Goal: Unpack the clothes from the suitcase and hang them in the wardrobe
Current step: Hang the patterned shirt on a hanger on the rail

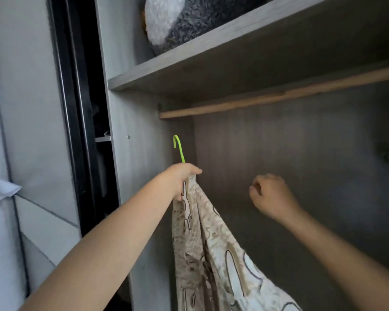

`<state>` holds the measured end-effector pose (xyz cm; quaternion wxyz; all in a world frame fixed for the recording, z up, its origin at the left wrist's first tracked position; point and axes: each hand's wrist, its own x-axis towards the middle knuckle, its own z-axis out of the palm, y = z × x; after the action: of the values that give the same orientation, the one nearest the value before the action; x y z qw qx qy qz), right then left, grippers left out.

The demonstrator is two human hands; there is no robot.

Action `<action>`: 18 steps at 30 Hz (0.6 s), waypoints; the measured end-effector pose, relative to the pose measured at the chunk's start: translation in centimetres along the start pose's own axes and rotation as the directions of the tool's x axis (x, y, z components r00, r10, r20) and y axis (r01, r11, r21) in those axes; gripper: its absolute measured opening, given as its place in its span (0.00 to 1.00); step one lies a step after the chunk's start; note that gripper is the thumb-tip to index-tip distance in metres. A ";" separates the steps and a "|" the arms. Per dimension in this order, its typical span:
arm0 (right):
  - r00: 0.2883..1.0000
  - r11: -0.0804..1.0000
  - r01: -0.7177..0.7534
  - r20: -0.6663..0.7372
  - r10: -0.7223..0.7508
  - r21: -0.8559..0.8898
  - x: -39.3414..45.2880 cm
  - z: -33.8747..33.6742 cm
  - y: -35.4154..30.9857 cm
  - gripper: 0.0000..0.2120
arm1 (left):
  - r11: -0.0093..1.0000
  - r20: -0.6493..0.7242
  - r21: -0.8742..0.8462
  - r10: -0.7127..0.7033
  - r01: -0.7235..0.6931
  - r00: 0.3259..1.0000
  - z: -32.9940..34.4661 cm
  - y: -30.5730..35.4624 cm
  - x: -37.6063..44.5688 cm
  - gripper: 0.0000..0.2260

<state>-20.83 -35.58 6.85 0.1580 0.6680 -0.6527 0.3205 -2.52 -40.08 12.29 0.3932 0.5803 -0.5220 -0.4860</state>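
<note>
We look into an open wardrobe [144, 135] with grey wood-grain walls. Our left hand [182, 179] reaches in from the near left, fingers curled tight around the neck of a green hanger [178, 147], gripping it together with the top of a beige patterned garment [208, 245]. The hanger's hook rises above the fist, close to the left inner wall, and it stands well below the wooden rail [279, 95], not touching it. The garment falls from the fist down and to the right, its cream shapes outlined in dark lines, and it runs out of the bottom of the view.

Our right hand [271, 195] is raised to the right of the garment, apart from it, with its fingers curled into a loose fist and holding nothing. It hangs in front of the far back wall, lower than the rail.

The rail runs from the left wall out to the right edge, just under a grey shelf [211, 52]. On that shelf, at the top left, rests a fluffy white and grey cushion [184, 21]. At the far right edge, something pale green shows dimly, too blurred to name. Left of the wardrobe stands a dark door frame [76, 108]
</note>
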 end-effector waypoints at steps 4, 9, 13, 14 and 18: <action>0.988 0.991 0.018 -0.150 -0.037 -0.131 4.0 0.9 -1.8 0.15 | 0.984 -0.108 0.164 0.091 -0.073 0.990 -1.7 1.8 3.0 0.05; 0.899 0.970 0.188 -0.370 -0.233 -0.154 11.1 1.2 -5.5 0.17 | 0.900 -0.217 0.333 0.363 -0.280 0.906 -5.4 5.6 6.7 0.16; 0.906 0.942 0.173 -0.330 -0.267 -0.287 16.1 0.9 -7.4 0.26 | 0.758 -0.270 0.569 0.539 -0.318 0.798 -8.7 8.7 10.0 0.18; 0.903 0.940 0.162 -0.338 -0.264 -0.301 17.2 0.9 -7.7 0.28 | 0.736 -0.271 0.589 0.568 -0.332 0.777 -9.4 9.4 10.8 0.16; 0.959 0.925 0.050 -0.240 -0.149 -0.377 20.3 1.5 -8.4 0.31 | 0.663 -0.241 0.673 0.615 -0.327 0.751 -10.9 11.2 14.0 0.13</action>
<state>-13.52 -51.35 20.35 0.3818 0.6105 -0.6390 0.2706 5.33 -56.10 23.26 0.4163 0.6075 -0.6759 -0.0271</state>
